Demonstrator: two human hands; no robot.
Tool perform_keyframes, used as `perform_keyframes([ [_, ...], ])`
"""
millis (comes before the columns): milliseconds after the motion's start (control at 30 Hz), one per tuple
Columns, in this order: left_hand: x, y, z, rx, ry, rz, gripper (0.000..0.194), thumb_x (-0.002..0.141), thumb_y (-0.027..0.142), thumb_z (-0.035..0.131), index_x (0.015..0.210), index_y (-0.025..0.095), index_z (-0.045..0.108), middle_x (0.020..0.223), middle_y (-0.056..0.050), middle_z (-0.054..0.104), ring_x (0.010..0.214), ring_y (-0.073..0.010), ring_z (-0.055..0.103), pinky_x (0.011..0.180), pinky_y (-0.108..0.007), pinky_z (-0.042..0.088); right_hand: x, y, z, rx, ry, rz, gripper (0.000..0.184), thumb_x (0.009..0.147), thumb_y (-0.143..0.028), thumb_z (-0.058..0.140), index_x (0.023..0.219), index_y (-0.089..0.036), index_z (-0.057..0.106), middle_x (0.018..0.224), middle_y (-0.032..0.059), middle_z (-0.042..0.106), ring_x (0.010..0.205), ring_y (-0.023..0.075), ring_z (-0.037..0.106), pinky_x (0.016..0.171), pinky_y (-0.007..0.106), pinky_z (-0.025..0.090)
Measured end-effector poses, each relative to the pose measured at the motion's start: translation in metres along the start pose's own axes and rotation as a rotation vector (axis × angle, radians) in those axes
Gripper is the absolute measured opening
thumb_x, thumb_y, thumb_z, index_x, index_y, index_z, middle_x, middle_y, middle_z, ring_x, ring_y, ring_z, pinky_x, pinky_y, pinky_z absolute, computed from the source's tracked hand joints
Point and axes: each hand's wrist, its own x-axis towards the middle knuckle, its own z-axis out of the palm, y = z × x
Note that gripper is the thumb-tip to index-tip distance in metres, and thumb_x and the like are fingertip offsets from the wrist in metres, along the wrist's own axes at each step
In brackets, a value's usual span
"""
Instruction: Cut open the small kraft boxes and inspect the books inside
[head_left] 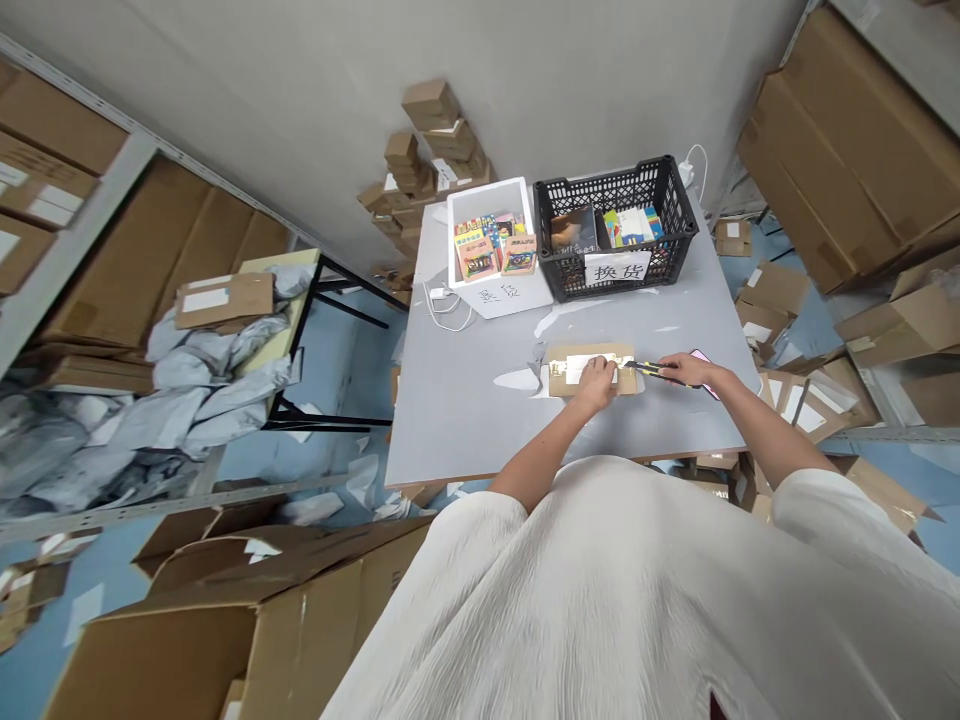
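This is a stockroom or parcel-handling room of a small mail-order business. Brown cardboard cartons are stacked high at two o'clock, and metal shelving loaded with more cartons fills the nine-to-ten o'clock side. A heap of grey mailing bags lies at nine o'clock. At twelve o'clock small parcel boxes are piled against the bare wall. A plain grey work table stands in the middle, bearing a white foam box and a black plastic crate, each with a handwritten label and holding colourful small goods. Flattened cartons and paper scraps litter the blue floor.
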Motion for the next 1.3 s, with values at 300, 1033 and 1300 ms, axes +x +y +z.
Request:
perform_keyframes([
  [300,-0.005,0.005,0.0,0.032,-0.018,0.005,0.055,0.089,0.027,0.087,0.136,0.022,0.061,0.141,-0.014,0.059,0.138,-0.035,0.054,0.119,-0.046,0.045,-0.014,0.006,0.008,0.031,0.019,0.007,0.059,0.091,-0.082,0.063,0.091,-0.024,0.068,0.075,0.0028,0.068,0.067,0.0173,0.057,0.058,0.027,0.042],
  [1033,-0.003,0.008,-0.016,0.03,-0.071,0.033,0.056,0.091,0.025,0.083,0.141,0.028,0.059,0.151,-0.014,0.056,0.143,-0.0349,0.053,0.119,-0.047,0.046,-0.023,-0.009,0.033,0.09,0.135,-0.016,0.051,0.097,-0.072,0.061,0.083,-0.023,0.062,0.072,0.0015,0.066,0.062,0.0162,0.055,0.056,0.027,0.042],
  [1300,-0.001,0.009,-0.021,0.033,-0.088,0.057,0.057,0.091,0.025,0.082,0.142,0.027,0.056,0.154,-0.014,0.055,0.146,-0.0348,0.054,0.123,-0.047,0.043,-0.045,0.029,0.035,0.153,0.108,0.042,0.053,0.093,-0.077,0.065,0.092,-0.023,0.066,0.077,0.0028,0.07,0.072,0.019,0.063,0.063,0.028,0.048],
])
